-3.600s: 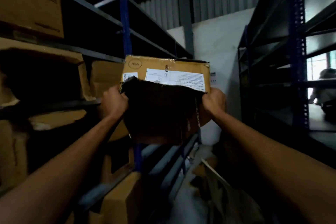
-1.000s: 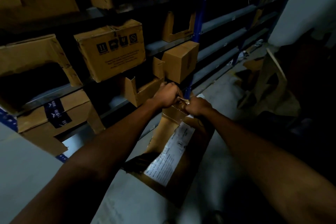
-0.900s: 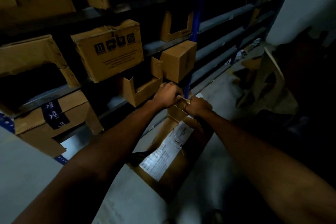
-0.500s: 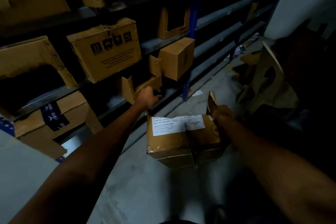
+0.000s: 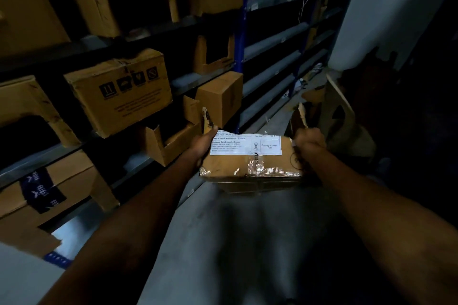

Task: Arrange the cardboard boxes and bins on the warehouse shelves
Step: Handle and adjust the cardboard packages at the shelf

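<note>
1. Dim warehouse aisle, grey concrete floor (image 5: 247, 230) stretching ahead, metal shelves (image 5: 272, 42) with blue uprights lining the left side.
2. Sitting on the middle shelf: a large carton with handling symbols (image 5: 121, 94), tilting slightly and overhanging the shelf edge.
3. Standing just right of it, beside the blue upright: a smaller plain box (image 5: 220, 96).
4. Lying below these: an open cut-down tray box (image 5: 168, 141), and further left a box with dark printed tape (image 5: 49, 195).
5. Being held between both arms, above the floor and well clear of the shelves: a worn cardboard box (image 5: 250, 163) with a white printed label and shiny tape along its near edge.
6. Left hand (image 5: 204, 142) pressing against the box's left side by a torn upright flap, fingers hidden, so grip cannot be told for certain.
7. Right hand (image 5: 308, 140) curling closed around the right flap.
8. Leaning at the far right: flattened cardboard (image 5: 344, 116), in deep shadow.
</note>
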The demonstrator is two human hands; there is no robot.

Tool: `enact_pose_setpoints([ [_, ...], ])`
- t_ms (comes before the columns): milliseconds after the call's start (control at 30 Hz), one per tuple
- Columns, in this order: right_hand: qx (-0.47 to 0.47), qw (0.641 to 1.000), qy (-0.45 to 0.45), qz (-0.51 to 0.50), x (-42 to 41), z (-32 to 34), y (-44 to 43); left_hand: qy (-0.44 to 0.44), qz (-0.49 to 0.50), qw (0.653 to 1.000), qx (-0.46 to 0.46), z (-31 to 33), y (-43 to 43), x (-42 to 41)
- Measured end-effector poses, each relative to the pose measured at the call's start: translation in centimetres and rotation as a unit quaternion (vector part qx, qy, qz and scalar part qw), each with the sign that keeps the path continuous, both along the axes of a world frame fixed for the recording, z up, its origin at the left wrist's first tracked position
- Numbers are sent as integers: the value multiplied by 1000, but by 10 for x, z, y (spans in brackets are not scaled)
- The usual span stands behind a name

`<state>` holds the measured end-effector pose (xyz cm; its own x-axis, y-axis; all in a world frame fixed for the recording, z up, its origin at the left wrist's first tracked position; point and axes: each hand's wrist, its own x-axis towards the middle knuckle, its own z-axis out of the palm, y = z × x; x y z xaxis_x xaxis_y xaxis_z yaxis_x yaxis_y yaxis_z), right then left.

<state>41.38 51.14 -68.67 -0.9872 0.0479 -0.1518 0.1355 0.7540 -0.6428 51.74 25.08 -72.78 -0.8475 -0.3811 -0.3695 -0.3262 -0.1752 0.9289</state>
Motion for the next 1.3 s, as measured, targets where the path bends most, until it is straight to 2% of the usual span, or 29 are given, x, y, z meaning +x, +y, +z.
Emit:
enact_pose_setpoints([
  [200, -41, 985, 124, -108, -18, 53, 5, 37, 27, 999, -12, 82, 24, -39],
  [233, -76, 978, 135, -136, -18, 64, 4, 30, 65, 997, -39, 94, 30, -45],
  [300, -103, 969, 164, -155, -18, 90, 4, 29, 146, 978, -149, 121, 35, -53],
  [367, -107, 962, 190, -167, -19, 111, 3, 19, 157, 958, -238, 139, 33, -63],
  [533, -150, 934, 260, -195, -25, 156, 12, 88, 199, 931, -293, 197, 42, -81],
  [667, -170, 914, 310, -201, -29, 198, 17, 133, 217, 890, -378, 245, 50, -84],
  [967, -209, 863, 414, -199, -18, 309, 15, 246, 277, 821, -435, 364, 47, -79],
  [1300, -270, 809, 496, -163, 0, 385, -3, 340, 326, 784, -405, 449, 31, -62],
])
